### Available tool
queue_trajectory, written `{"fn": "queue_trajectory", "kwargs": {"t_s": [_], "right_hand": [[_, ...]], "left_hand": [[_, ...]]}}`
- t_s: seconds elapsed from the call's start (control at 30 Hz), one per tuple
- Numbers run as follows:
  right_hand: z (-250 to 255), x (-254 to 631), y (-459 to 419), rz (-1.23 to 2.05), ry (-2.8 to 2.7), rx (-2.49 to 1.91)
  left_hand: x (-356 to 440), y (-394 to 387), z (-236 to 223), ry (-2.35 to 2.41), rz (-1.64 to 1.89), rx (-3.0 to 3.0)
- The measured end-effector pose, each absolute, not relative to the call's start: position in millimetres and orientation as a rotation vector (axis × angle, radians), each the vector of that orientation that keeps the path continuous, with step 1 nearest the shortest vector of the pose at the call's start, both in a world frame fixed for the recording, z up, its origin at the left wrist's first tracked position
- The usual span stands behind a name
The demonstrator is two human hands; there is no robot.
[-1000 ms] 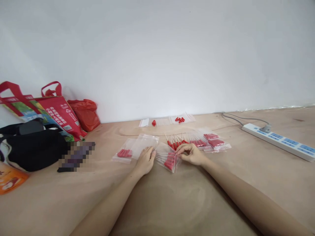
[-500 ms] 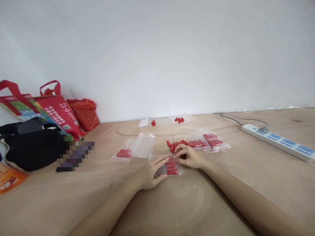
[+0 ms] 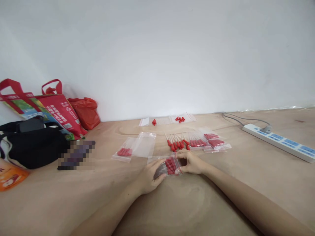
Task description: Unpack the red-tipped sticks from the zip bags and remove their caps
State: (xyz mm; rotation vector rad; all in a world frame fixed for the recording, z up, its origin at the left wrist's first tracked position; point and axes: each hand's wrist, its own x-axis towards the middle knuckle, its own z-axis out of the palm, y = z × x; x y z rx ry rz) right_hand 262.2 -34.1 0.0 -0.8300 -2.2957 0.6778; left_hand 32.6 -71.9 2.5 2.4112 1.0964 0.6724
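A clear zip bag point(image 3: 170, 166) holding several red-tipped pieces lies on the table between my hands. My left hand point(image 3: 153, 175) grips its left side, fingers over the top and thumb along the near edge. At the bag's right end, my right hand point(image 3: 191, 162) has fingers and thumb closed on the zip edge. Just beyond my right hand lie loose sticks with red tips point(image 3: 177, 145). To their right are filled bags of red pieces point(image 3: 215, 143). Left of my hands lie another bag with red pieces point(image 3: 124, 152) and a flat clear bag point(image 3: 144, 144).
Near the wall lie red tips on a clear bag point(image 3: 180, 119), one red piece point(image 3: 154, 122) and a row of thin sticks point(image 3: 163, 121). A power strip point(image 3: 278, 141) with a grey cable is at right. Shopping bags point(image 3: 61, 113) and a black bag point(image 3: 34, 144) stand at left.
My right hand has shifted from the bag's far corner along its right edge, fingers now spread across the zip end. More of the red pieces show inside. The view has moved slightly.
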Motion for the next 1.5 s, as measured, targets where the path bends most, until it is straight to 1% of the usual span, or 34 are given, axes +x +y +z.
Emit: {"fn": "queue_trajectory", "kwargs": {"t_s": [0.1,0.3,0.47,0.8,0.93,1.2,1.37,1.43,1.5], "right_hand": [[3,262,-34,0.714,-2.318,-0.853],[-1,255,-38,0.935,-2.153,-0.971],[1,250,-42,0.884,-2.162,-0.991],[-6,247,-39,1.069,-2.048,-0.908],[-5,254,-32,1.150,-2.000,-0.946],[1,256,-32,0.898,-2.212,-0.865],[5,258,-32,0.614,-2.396,-0.828],[8,262,-31,0.612,-2.407,-0.837],[9,265,-29,0.715,-2.384,-0.837]], "left_hand": [[33,-72,3,1.106,0.653,2.416],[32,-71,2,1.118,0.656,2.405],[34,-71,4,1.129,0.667,2.392],[32,-69,4,1.144,0.638,2.392],[31,-69,3,1.144,0.628,2.383],[32,-69,3,1.143,0.625,2.390],[32,-69,3,1.156,0.620,2.389],[32,-69,3,1.170,0.622,2.395],[32,-69,4,1.186,0.610,2.393]]}}
